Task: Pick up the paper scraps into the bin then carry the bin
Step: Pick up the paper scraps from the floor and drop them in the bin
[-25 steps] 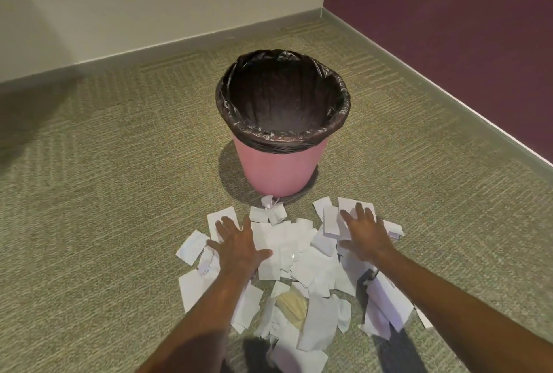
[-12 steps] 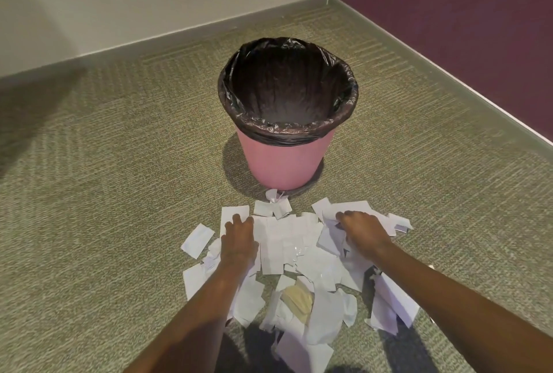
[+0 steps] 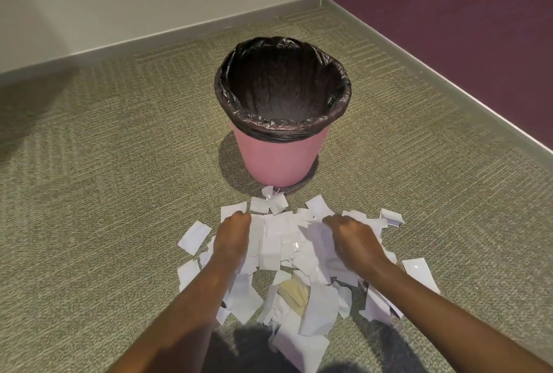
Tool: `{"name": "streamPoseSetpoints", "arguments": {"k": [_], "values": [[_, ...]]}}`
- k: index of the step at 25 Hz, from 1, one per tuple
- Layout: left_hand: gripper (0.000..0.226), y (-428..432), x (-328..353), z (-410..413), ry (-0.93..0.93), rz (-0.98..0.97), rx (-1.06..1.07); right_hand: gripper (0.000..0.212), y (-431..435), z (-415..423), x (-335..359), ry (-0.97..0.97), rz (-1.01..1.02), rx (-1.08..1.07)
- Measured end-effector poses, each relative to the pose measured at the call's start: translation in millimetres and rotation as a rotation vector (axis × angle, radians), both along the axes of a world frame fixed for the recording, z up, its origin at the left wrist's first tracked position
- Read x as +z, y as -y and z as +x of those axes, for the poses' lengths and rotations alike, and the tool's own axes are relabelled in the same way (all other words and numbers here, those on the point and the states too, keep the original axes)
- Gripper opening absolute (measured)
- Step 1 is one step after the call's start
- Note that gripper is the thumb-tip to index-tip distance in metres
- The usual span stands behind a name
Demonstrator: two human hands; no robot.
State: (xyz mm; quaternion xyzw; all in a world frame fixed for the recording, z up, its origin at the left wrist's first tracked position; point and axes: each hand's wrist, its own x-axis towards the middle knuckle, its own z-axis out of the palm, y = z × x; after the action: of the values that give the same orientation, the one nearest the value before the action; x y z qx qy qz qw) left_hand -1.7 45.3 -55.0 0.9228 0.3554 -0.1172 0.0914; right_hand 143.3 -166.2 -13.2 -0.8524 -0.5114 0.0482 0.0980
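pink bin (image 3: 279, 160) with black liner (image 3: 281, 85), white paper scraps (image 3: 276, 248), olive woven-pattern carpet (image 3: 104, 163), purple wall (image 3: 449, 13).

The floor is olive carpet (image 3: 119, 193) with a ribbed weave, edged by grey skirting (image 3: 179, 35) at the two walls. A pink bin (image 3: 278, 160) with a black liner (image 3: 281, 130) stands upright on it, toward the corner. White scraps (image 3: 272, 247) lie spread and overlapping on the carpet before the bin, the farthest one at its base. A tan piece (image 3: 294, 294) lies among them. A few scraps sit loose at the heap's edges.
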Motion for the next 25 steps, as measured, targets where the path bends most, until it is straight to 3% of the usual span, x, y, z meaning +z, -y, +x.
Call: {"name": "streamPoseSetpoints", "arguments": {"k": [3,6,9,13,21,25], "values": [[0.014,-4.7,26.8,1.2,0.246,-0.131,0.103,0.032,-3.8,0.8,26.7,-0.119,0.205,-0.116],[0.028,-9.1,69.8,8.9,0.524,-0.218,0.198,0.023,-7.9,5.8,59.1,-0.263,0.396,-0.308],[0.029,-12.8,124.0,12.2,0.78,-0.318,0.284,0.017,-11.2,6.7,95.5,-0.474,0.563,-0.411],[0.027,-17.9,203.5,6.6,0.995,-0.45,0.264,0.04,-21.6,-2.1,155.7,-0.676,0.835,-0.372],[0.03,-45.6,301.0,24.4,1.241,-0.527,0.145,0.023,-70.5,20.3,234.2,-0.625,1.095,-0.411],[0.028,-70.2,293.4,90.4,1.294,-0.602,0.384,0.024,-108.6,47.4,229.8,-0.569,1.025,-0.54]]}}
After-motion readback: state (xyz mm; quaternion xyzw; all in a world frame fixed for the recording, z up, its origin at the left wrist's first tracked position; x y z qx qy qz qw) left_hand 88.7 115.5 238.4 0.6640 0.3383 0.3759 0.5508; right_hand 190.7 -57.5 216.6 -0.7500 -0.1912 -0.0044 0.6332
